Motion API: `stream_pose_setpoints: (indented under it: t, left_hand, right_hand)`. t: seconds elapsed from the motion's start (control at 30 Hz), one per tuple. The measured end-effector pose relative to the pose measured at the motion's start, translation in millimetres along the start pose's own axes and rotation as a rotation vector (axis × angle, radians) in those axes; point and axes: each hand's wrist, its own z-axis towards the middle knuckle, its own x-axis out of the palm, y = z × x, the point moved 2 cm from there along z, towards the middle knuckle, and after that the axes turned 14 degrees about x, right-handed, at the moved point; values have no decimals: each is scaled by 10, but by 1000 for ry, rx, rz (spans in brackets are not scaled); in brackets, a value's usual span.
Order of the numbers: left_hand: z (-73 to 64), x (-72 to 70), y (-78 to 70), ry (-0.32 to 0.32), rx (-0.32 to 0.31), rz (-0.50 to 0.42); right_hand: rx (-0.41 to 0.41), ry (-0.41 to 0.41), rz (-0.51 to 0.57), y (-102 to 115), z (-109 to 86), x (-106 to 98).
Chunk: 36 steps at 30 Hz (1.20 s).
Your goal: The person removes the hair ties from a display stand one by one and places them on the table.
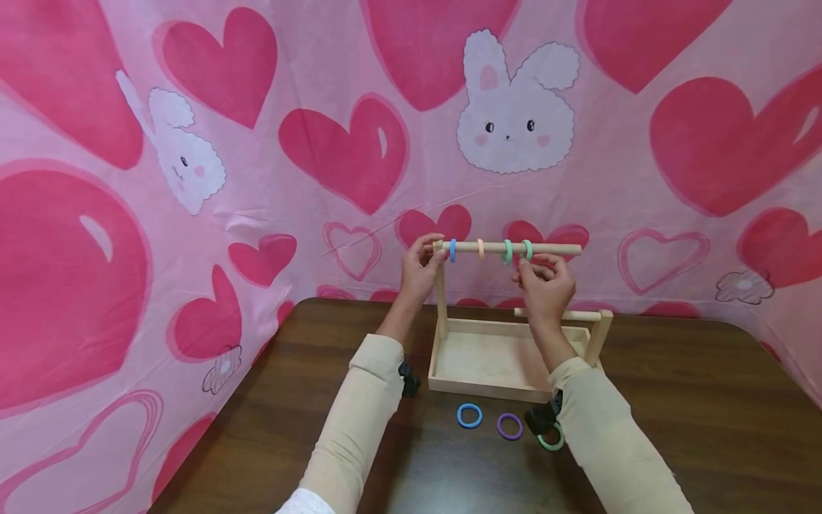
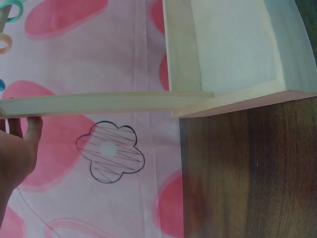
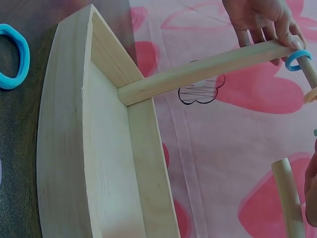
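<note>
My left hand (image 1: 420, 271) grips the top of a wooden post (image 1: 441, 300), where a long wooden rod (image 1: 559, 249) sticks out to the right. On that rod hang a blue ring (image 1: 452, 250), a peach ring (image 1: 480, 248) and two mint green rings, the inner one (image 1: 507, 252) and the outer one (image 1: 528, 249). With thumb and fingertips, my right hand (image 1: 547, 287) pinches the outer green ring from below. The left wrist view shows the fingers (image 2: 32, 130) against the post's far end. Little of the right hand (image 3: 311, 191) appears in its own wrist view.
The post rises from a shallow wooden tray (image 1: 494, 391) on a dark table (image 1: 700, 407). A shorter post (image 1: 599, 339) at its right carries a lower rod (image 1: 583, 315). In front lie a blue ring (image 1: 469, 406), a purple ring (image 1: 509, 436) and a green ring (image 1: 551, 447), partly covered.
</note>
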Motion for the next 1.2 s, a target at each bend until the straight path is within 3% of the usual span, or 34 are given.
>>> stream_pose_setpoints:
  t: [0.33,0.83,1.2]
  left_hand:
    - [-5,4,6,-9,-2,11]
    - [-11,-7,-32,-6,-11,-2]
    - [-30,-25,-45,5,-7,15]
  right_hand:
    - [0,-56,-67,11,-3,13]
    - [-48,-49,-58,34,4,2]
    - [-108,-70,-113,77,1,-66]
